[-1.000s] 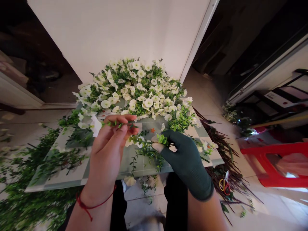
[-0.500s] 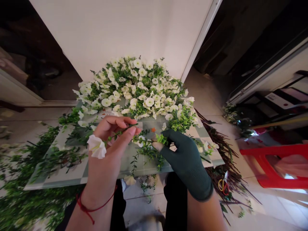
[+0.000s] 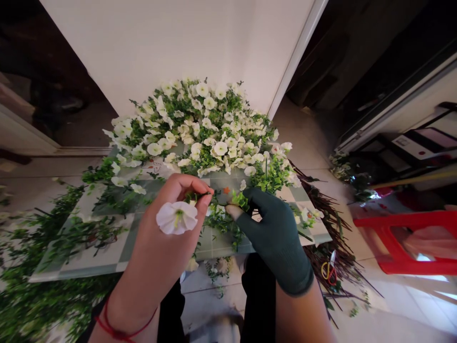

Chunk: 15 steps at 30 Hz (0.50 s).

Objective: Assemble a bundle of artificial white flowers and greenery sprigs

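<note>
Head | left fingers (image 3: 204, 200): pinching white flower (image 3: 176, 218) by stem | right gloved fingers (image 3: 234, 212): pinching leafy sprig (image 3: 239, 200)

You wear a dark green glove (image 3: 285, 257) on the right grip (image 3: 269, 231), red cord (image 3: 121, 336) at left wrist (image 3: 130, 302), black trousers (image 3: 259, 297).

Pale wall (image 3: 193, 43) bhd the checked table (image 3: 126, 245); to table's rt, red stool (image 3: 410, 220) & sunlit flr tiles (image 3: 378, 305).
</note>
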Motion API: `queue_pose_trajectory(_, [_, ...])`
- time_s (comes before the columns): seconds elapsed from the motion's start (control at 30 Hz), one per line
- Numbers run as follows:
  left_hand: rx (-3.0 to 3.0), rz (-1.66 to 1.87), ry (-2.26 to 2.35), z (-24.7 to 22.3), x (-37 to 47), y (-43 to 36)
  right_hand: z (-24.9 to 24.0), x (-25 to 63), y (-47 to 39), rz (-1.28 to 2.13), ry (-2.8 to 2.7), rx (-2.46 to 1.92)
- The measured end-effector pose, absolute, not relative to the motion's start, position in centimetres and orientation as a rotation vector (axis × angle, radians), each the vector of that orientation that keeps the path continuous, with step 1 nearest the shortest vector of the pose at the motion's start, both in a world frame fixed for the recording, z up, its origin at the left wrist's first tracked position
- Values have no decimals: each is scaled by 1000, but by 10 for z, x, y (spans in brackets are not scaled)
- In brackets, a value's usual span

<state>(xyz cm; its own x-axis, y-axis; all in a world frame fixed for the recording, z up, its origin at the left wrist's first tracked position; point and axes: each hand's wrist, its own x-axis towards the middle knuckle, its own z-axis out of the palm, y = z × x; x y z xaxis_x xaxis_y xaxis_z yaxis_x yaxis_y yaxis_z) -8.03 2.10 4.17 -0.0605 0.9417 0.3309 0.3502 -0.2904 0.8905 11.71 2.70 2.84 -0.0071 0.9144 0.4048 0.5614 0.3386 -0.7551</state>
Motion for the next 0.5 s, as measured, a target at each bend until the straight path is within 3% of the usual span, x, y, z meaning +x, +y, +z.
queue_pose_trajectory(0.5, [1566, 1361, 1301, 44, -74, 20, 30, 115, 24, 436, -1736, -1273])
